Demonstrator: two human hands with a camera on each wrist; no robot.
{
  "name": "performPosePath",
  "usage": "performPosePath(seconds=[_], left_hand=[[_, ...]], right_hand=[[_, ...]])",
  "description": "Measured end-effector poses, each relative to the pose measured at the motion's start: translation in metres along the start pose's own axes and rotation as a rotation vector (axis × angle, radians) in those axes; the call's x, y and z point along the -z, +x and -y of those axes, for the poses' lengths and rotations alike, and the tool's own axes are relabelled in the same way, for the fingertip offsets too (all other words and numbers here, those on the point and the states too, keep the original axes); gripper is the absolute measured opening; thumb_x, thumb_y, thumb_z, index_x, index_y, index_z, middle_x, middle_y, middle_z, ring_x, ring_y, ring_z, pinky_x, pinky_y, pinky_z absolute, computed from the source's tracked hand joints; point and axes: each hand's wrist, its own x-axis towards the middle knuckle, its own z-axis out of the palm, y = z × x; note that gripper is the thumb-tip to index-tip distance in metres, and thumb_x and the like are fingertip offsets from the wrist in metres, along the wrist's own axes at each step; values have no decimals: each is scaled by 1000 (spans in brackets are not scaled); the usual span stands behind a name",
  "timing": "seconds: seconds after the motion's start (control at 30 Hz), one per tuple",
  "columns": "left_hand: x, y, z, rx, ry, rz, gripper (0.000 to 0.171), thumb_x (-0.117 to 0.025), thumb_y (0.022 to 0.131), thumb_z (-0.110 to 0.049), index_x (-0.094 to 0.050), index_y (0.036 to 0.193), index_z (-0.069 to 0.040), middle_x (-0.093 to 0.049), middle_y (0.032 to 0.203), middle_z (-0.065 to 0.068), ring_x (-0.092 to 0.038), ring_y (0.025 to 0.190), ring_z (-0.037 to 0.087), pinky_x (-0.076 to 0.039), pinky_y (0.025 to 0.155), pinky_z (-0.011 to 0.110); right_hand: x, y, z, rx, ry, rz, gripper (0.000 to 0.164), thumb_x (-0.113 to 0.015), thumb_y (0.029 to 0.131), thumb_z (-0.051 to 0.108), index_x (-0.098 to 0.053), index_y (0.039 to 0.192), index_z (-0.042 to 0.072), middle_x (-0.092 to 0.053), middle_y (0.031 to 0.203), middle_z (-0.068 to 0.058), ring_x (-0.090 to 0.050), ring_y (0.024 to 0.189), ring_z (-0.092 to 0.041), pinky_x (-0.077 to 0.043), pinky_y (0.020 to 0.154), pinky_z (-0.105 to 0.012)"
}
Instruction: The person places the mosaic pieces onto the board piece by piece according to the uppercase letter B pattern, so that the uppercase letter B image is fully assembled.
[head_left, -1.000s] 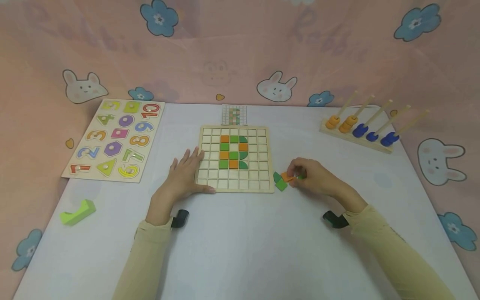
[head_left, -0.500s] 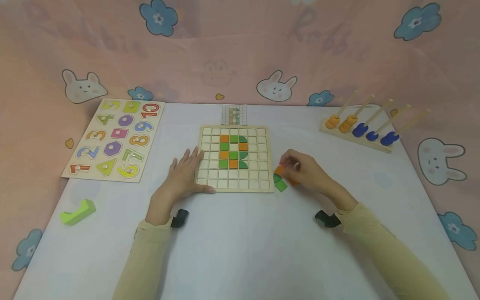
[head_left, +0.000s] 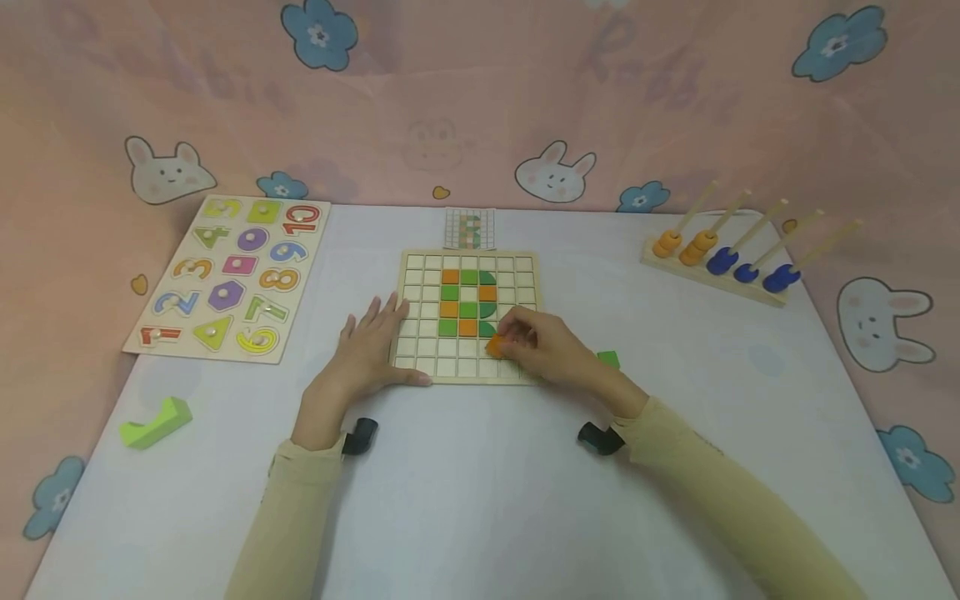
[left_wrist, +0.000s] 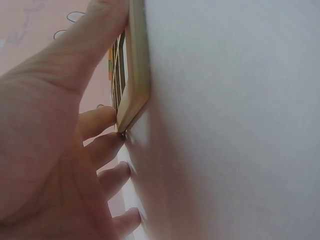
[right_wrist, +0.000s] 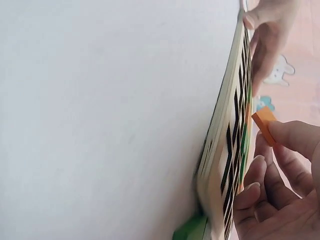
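A wooden grid board lies mid-table, with orange and green tiles set in several of its squares. My left hand rests on its left edge, fingers spread and thumb along the near corner; the left wrist view shows the thumb against the board's rim. Over the board's lower right part, my right hand pinches an orange tile between thumb and finger. In the right wrist view that orange tile is tilted above the grid. Part of the board's right side is hidden by this hand.
Right of the board a loose green tile shows past my wrist. A small pattern card stands behind the board. Around them are a number puzzle, a light green arch block and a bead-peg stand.
My right hand has picked an orange tile from the loose pile and carried it left over the board. The left hand has stayed in place.
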Motion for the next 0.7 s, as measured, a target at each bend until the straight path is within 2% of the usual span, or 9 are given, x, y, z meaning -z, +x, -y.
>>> performPosePath(seconds=[0.17,0.33,0.7], left_hand=[[1,0,-1,-2,3,5,131,-95,74,-49,-17,171,-9,-4,180,8,2,168,34,4,135,62],[2,-1,-1,-4,6,7,130,-95,74,-50,-18,171,-9,-4,180,8,2,168,34,4,135,62],[3,-2,-1,-13,6,10,130,-94,75,-51,-17,171,-9,-3,180,9,3,168,35,5,134,63]], right_hand=[[-13,13,11,32,19,20,13,-72,101,13,-69,112,7,-68,95,-4,-58,86,-19,-48,72,-22],[-24,26,19,58,-29,24,11,-71,102,13,-72,112,7,-69,92,-3,-59,83,-16,-50,72,-24],[-40,43,28,37,-129,4,9,-73,101,16,-73,104,8,-71,89,-2,-60,79,-14,-50,69,-23]])
